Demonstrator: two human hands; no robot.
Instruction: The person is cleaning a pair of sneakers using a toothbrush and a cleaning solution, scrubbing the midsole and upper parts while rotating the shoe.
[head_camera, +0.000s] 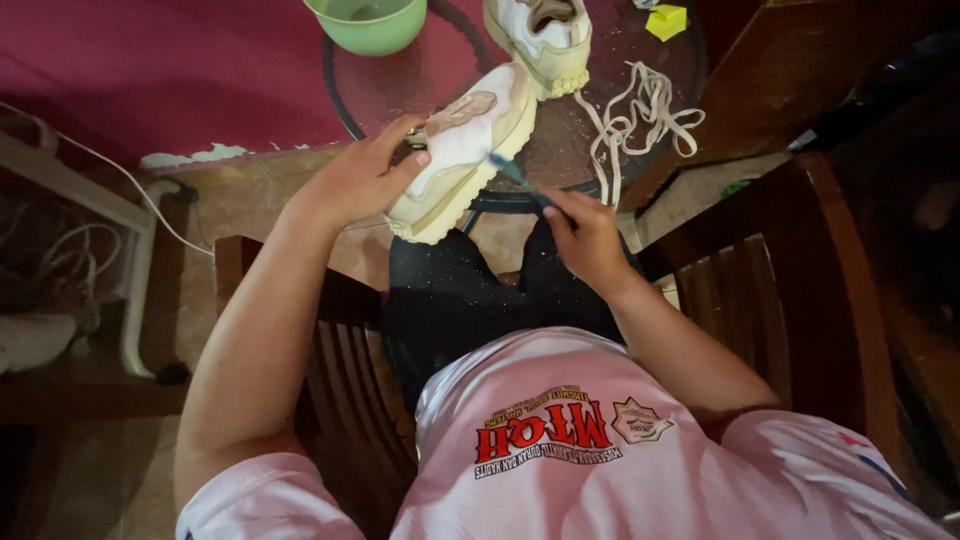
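The left hand grips a cream shoe by its heel end, held tilted over the lap at the edge of the round glass bench. The right hand pinches a brush, bristles on the sole. A hard stroke could twist the shoe loose, or flick grime toward the green bowl and the loose laces.

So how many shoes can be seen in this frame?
2. One cream shoe is in the grip of the left hand, with the brush in the right hand against it. The second shoe sits on the round table, partly cut off by the frame edge.
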